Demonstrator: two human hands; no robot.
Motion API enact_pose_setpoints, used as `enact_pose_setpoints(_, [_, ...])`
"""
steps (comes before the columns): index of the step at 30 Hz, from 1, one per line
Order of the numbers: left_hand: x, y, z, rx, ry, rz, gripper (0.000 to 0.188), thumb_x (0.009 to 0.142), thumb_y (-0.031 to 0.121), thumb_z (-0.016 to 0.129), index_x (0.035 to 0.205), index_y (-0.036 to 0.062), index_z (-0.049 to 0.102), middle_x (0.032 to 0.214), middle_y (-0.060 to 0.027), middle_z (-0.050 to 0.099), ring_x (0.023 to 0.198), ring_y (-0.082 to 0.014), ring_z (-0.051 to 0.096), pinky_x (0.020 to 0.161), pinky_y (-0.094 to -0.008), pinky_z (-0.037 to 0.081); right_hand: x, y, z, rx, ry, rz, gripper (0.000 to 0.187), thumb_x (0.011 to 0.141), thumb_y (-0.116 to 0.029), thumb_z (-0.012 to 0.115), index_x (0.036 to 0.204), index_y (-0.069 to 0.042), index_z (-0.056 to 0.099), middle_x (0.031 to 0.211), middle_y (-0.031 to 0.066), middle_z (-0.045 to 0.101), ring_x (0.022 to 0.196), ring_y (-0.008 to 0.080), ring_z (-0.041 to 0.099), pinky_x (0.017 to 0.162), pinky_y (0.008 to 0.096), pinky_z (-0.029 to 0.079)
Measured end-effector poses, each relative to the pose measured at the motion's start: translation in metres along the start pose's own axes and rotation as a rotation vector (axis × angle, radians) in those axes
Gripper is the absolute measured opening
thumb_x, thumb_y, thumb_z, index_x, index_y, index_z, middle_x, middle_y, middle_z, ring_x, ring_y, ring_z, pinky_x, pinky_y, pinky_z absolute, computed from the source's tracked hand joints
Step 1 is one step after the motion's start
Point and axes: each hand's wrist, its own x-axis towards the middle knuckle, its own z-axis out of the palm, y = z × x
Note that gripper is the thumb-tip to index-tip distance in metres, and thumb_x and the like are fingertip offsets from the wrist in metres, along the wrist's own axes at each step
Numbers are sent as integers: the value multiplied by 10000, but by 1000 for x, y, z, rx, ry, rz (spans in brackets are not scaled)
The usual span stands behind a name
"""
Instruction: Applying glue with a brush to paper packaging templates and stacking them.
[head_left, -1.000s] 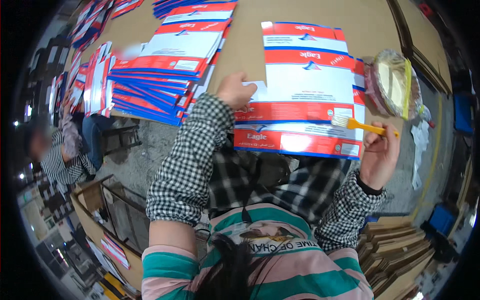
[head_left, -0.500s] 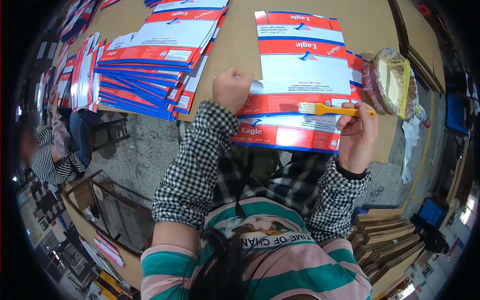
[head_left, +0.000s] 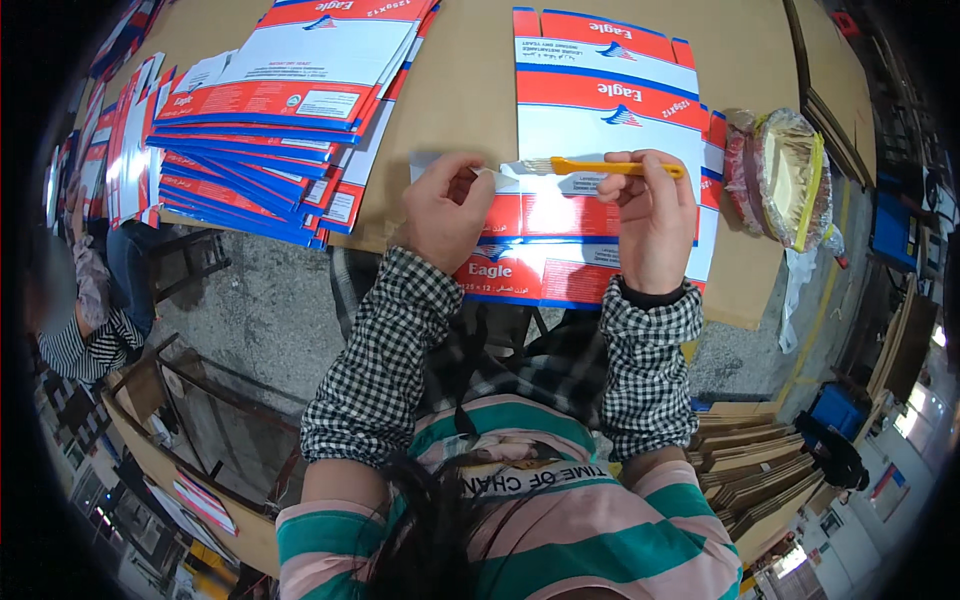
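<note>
My right hand [head_left: 655, 220] grips the yellow handle of a flat brush [head_left: 605, 168]. Its pale bristles point left, over the printed flat carton [head_left: 600, 135] spread in front of me. My left hand [head_left: 450, 208] has its fingers pinched at the carton's left side, where a small white flap [head_left: 508, 182] shows beside the fingertips. The bristle tips come close to this flap; whether they touch it I cannot tell. The carton is red, white and blue and lies on other flat cartons, whose edges show at its right and near sides.
A pile of flat cartons [head_left: 270, 110] leans fanned out at the left of the brown table. At the right stands a plastic-wrapped tub [head_left: 790, 180] with a pale inside. Brown cardboard sheets [head_left: 750, 455] are stacked low at the right. Another person [head_left: 95, 300] is at the far left.
My right hand has carried the brush left and farther from me, toward my left fingers. My left hand has shifted slightly left and nearer to me.
</note>
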Motion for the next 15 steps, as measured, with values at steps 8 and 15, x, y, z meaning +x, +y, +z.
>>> enact_pose_setpoints(8, [-4, 3, 1, 29, 28, 80, 171, 769, 59, 617, 914, -29, 595, 790, -82, 615, 662, -112, 595, 593, -236, 488, 17, 3, 1, -44, -45, 59, 135, 925, -128, 424, 954, -9, 480, 897, 170, 608, 655, 144, 571, 653, 264, 476])
enact_pose_setpoints(15, [-6, 14, -2, 43, 19, 81, 158, 762, 22, 614, 910, -30, 591, 770, -82, 604, 624, -102, 583, 555, -222, 471, 20, 8, 5, -70, -53, 70, 146, 925, -132, 423, 942, -2, 487, 892, 166, 608, 659, 144, 569, 643, 267, 473])
